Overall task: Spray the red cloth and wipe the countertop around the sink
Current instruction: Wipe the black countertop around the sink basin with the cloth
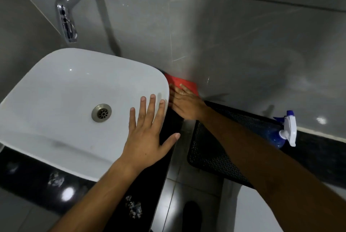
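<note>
Left hand (148, 138) on sink (56, 89); right hand (184, 103) seemingly pressing red cloth (182, 83).

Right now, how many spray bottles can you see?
1. The blue spray bottle stands at the right against the wall, beside the dark mat. Others could be out of frame.

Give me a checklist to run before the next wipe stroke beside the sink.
1. Right hand flat on red cloth: ok.
2. Cloth on the countertop between sink and wall: ok.
3. Left hand open, braced on the sink rim: ok.
4. Spray bottle outside the wiping path, to the right: ok.
5. Cloth damp with spray: cannot tell.
6. Tap not running: ok.
</note>
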Action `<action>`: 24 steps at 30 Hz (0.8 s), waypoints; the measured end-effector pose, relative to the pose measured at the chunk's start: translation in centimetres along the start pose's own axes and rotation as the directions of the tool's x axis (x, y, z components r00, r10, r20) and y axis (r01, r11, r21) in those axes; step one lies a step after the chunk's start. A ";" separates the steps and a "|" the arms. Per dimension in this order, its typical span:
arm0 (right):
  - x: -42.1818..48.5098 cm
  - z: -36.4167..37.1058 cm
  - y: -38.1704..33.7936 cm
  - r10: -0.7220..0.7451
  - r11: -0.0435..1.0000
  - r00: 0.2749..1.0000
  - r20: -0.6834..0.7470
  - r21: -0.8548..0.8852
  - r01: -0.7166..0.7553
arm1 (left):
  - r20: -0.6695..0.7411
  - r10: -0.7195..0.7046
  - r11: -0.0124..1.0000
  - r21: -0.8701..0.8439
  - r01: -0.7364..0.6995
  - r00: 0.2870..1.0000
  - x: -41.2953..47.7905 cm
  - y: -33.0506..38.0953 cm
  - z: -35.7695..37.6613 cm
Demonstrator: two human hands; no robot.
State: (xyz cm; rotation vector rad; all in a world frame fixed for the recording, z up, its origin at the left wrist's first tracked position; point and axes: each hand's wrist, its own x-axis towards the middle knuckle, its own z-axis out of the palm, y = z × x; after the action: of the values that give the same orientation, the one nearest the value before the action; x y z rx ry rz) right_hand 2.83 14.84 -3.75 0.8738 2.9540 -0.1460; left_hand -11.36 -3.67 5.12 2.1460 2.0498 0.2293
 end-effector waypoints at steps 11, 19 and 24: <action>2.2 -0.1 1.1 0.025 1.000 0.997 0.067 0.003 -0.026 | 0.013 -0.033 0.997 -0.074 0.034 0.999 -0.2 -0.1 -0.3; -4.0 2.1 -5.4 0.149 0.978 0.988 0.029 0.144 -0.152 | 0.007 0.084 0.996 0.028 -0.084 0.996 -6.2 -5.0 -1.9; -8.4 3.0 -11.7 0.194 0.975 0.980 -0.046 0.121 -0.187 | 0.028 -0.037 0.999 -0.018 0.038 0.999 -7.8 -9.3 -2.9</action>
State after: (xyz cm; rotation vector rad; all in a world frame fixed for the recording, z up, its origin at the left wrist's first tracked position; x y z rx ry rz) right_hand 3.58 0.27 -5.17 1.1905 2.9170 -0.2902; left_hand -21.44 -10.96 5.87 2.0861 2.0629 0.2116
